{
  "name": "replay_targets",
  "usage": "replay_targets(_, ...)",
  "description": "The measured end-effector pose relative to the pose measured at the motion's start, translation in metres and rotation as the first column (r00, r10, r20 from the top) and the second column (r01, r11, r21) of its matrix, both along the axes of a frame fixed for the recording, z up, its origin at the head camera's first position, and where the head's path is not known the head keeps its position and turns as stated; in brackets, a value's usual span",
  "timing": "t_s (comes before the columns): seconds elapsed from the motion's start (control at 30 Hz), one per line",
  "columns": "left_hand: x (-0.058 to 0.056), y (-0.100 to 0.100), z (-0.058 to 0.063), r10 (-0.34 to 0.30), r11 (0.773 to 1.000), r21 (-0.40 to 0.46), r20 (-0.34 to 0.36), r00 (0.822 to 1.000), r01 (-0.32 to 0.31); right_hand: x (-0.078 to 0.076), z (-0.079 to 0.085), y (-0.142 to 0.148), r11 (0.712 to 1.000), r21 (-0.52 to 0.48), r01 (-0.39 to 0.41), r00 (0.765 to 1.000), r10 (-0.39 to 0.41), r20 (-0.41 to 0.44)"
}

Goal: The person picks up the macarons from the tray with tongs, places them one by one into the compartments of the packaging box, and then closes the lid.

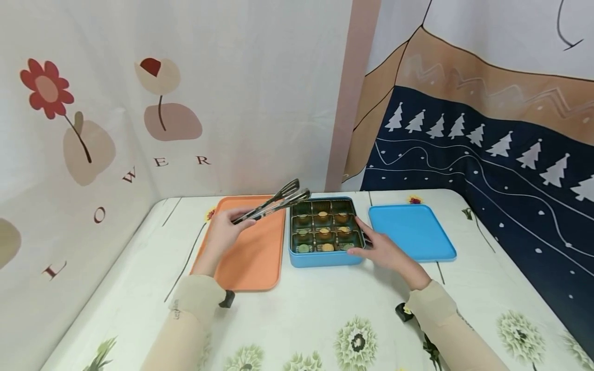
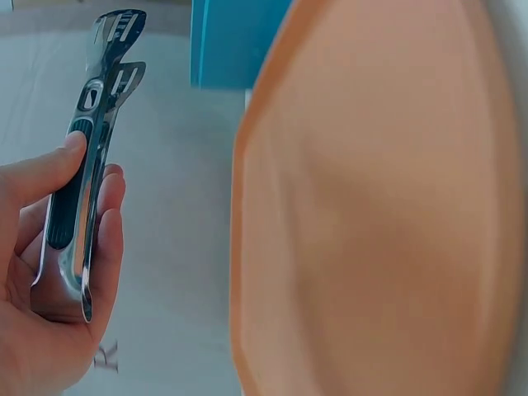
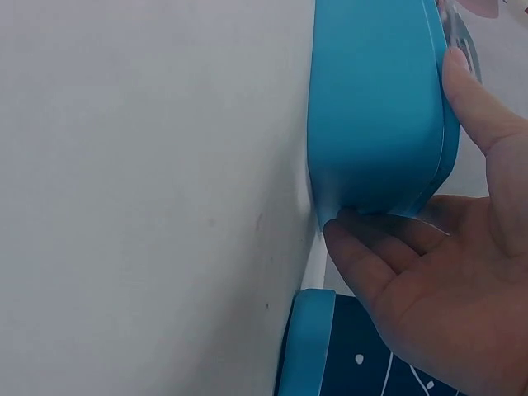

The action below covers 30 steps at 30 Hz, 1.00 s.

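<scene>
My left hand (image 1: 224, 232) holds a pair of metal tongs (image 2: 78, 186) with dark grips, thumb on one arm and fingers along the other. The slotted tips point toward the back left corner of a blue tin box (image 1: 325, 260), their two ends slightly apart. Inside the box, a dark divided insert (image 1: 331, 220) carries small round yellow and green pieces in several compartments. On the box's right side, my right hand (image 1: 382, 248) grips the corner. Its thumb (image 3: 478, 95) lies at the rim and its fingers (image 3: 371, 252) touch the side wall.
An orange tray (image 1: 252, 257) lies left of the box, under the left hand and tongs. To the right rests a flat blue lid (image 1: 410, 232). Flower-patterned cloth (image 1: 297, 314) covers the table, and printed curtains (image 1: 260, 103) close off the back and sides.
</scene>
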<state>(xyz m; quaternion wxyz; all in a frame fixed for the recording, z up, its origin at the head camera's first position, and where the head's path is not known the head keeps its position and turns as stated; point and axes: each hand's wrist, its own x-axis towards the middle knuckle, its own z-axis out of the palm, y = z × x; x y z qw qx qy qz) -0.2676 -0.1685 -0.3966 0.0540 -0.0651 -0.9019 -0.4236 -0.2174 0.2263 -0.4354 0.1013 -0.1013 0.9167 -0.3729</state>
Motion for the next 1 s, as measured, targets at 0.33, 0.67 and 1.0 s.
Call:
replay_targets(0.33, 0.014, -0.062, -0.01, 0.105, 0.992, -0.065, -0.017, 0.994, -0.106, -0.001, 0.001, 0.0, 1.0, 0.023, 0.001, 1.0, -0.001, 0.013)
replay_targets(0.67, 0.035, -0.115, -0.028, 0.176, 0.977, -0.132, 0.049, 0.983, -0.168, -0.002, 0.001, -0.001, 1.0, 0.02, -0.001, 1.0, 0.0, 0.027)
replay_targets(1.0, 0.045, -0.142, -0.042, 0.19, 0.976, -0.14, 0.185, 0.964, -0.166, -0.001, 0.001, 0.0, 1.0, 0.025, -0.005, 1.0, 0.005, 0.005)
